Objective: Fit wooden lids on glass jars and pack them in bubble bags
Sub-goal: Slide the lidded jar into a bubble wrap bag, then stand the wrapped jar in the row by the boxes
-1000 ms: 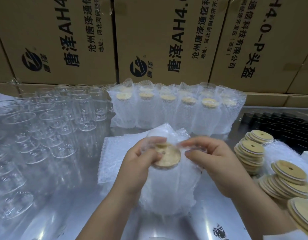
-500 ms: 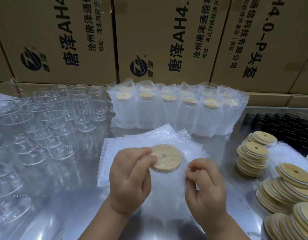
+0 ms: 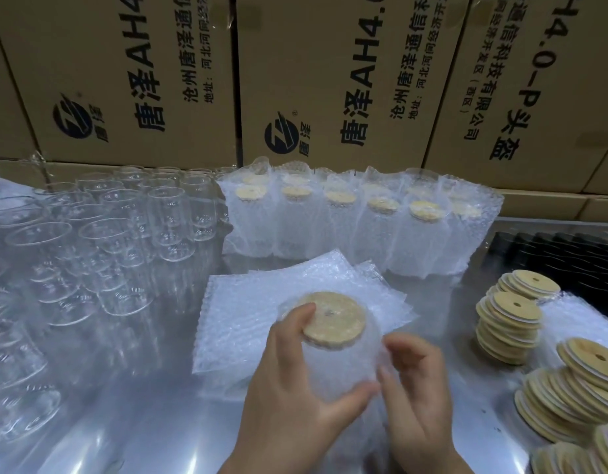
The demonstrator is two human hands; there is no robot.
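Note:
A glass jar in a bubble bag [image 3: 343, 367] stands in front of me, its round wooden lid [image 3: 333, 318] on top. My left hand [image 3: 289, 381] grips the bagged jar from the left, thumb across the front and a fingertip on the lid's edge. My right hand [image 3: 415, 395] holds the bag on the right side with curled fingers. Beneath and behind the jar lies a stack of flat bubble bags [image 3: 261, 302]. Loose wooden lids [image 3: 511, 323] are piled at the right.
Several bare glass jars [image 3: 107, 241] crowd the left of the metal table [image 3: 152, 439]. A row of bagged, lidded jars [image 3: 360, 224] stands at the back. Cardboard boxes [image 3: 330, 80] form a wall behind. A black tray [image 3: 569, 254] sits at the far right.
Both hands slid down the bag, pulling it lower around the jar. The lid now sits uncovered at the top, and my left thumb has moved to the jar's front.

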